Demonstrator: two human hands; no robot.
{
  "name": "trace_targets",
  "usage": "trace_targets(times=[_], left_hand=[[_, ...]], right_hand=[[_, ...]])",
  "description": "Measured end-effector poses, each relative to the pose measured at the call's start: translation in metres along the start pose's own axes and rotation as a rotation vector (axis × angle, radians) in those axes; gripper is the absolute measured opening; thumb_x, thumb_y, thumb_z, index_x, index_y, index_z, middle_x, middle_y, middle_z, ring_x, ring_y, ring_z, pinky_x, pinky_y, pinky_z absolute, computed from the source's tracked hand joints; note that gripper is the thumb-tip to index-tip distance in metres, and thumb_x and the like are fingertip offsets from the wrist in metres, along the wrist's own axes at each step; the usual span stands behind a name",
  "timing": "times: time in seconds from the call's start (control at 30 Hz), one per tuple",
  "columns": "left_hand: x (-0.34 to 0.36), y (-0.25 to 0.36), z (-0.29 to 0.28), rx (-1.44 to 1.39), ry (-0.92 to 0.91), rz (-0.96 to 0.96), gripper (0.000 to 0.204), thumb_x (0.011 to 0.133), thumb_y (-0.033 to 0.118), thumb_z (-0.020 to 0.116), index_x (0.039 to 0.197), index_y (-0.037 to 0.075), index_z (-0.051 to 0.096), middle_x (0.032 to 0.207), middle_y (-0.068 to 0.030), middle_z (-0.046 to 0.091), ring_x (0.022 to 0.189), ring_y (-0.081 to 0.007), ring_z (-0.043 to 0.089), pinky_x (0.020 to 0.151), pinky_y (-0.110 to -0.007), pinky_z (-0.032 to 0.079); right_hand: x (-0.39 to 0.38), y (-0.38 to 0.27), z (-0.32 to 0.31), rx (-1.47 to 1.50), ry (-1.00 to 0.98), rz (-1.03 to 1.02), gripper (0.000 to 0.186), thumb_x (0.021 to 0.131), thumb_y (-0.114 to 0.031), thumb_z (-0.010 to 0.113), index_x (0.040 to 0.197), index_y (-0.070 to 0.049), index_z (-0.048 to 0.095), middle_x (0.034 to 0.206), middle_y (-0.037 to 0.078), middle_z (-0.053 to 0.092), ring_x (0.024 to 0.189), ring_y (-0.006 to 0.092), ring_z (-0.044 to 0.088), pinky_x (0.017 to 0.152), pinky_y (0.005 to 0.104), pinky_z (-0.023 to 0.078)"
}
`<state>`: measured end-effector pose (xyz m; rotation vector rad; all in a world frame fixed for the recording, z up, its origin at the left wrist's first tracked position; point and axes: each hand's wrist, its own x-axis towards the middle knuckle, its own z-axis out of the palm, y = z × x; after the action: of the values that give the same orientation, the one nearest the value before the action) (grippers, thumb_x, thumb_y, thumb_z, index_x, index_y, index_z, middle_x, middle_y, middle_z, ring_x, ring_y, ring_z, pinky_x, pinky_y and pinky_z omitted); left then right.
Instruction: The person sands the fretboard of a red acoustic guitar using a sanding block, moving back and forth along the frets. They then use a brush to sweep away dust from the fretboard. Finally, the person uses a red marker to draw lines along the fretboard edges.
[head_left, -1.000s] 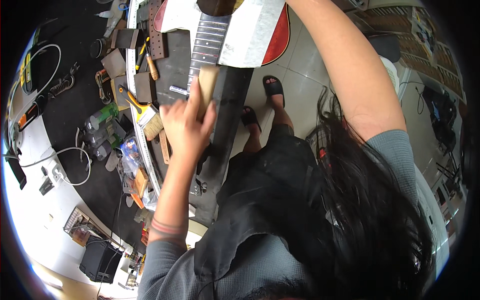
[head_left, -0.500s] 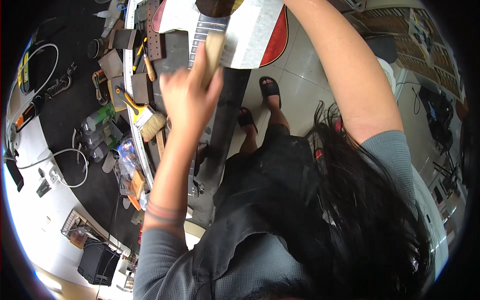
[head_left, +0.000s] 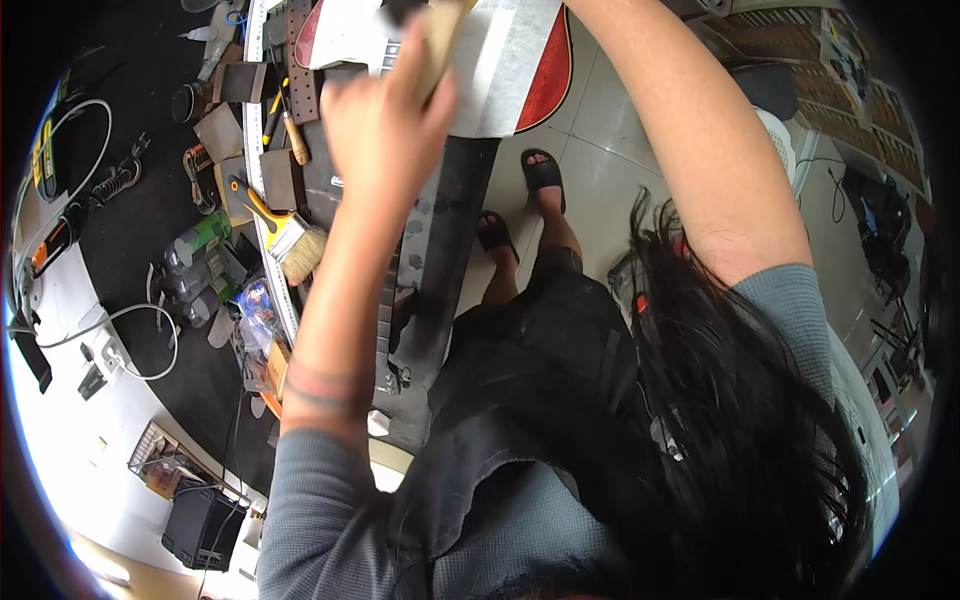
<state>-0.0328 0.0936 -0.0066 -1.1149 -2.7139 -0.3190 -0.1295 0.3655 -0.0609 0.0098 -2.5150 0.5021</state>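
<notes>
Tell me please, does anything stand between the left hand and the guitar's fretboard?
Only the pale block, which the left hand itself holds; whether it touches the fretboard is not clear. Nothing else visible stands in the way: the yellow-handled brush lies off to the left.

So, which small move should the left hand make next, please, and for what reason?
I would probably draw the pale block along the guitar neck toward the wearer, lightly: the left hand holds it at the neck's body end, by the white covering, while more of the neck shows beside the left forearm.
</notes>
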Motion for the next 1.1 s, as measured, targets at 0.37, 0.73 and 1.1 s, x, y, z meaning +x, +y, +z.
trace_targets(times=[0.37, 0.73, 1.1], left_hand=[[-0.071, -0.003, -0.032, -0.048, -0.159, -0.068, 0.065, 0.093, 0.031, 0.079, 0.152, 0.010, 0.065, 0.069, -0.0096, 0.067, 0.062, -0.0264, 0.065, 0.076, -0.044, 0.042], [-0.095, -0.010, -0.037, -0.080, -0.170, -0.017, 0.074, 0.089, 0.029, 0.083, 0.156, 0.006, 0.060, 0.061, -0.0013, 0.056, 0.057, -0.0219, 0.057, 0.072, -0.040, 0.036], [-0.026, -0.006, -0.007, -0.022, -0.013, -0.023, 0.063, 0.095, 0.039, 0.076, 0.151, 0.013, 0.063, 0.067, -0.0107, 0.065, 0.065, -0.0308, 0.065, 0.077, -0.048, 0.044]], right_hand=[[-0.002, 0.004, -0.003, -0.064, -0.002, -0.025, 0.041, 0.109, -0.022, 0.054, 0.144, -0.008, 0.070, 0.157, 0.016, 0.062, 0.148, 0.0340, 0.054, 0.124, 0.0475, 0.040], [-0.005, 0.006, -0.006, -0.041, -0.022, 0.004, 0.041, 0.110, -0.021, 0.053, 0.145, -0.008, 0.070, 0.159, 0.016, 0.060, 0.151, 0.0339, 0.051, 0.126, 0.0473, 0.038], [0.001, -0.004, -0.001, 0.026, -0.043, 0.025, 0.041, 0.111, -0.023, 0.054, 0.146, -0.009, 0.069, 0.160, 0.015, 0.059, 0.153, 0.0333, 0.049, 0.127, 0.0474, 0.036]])
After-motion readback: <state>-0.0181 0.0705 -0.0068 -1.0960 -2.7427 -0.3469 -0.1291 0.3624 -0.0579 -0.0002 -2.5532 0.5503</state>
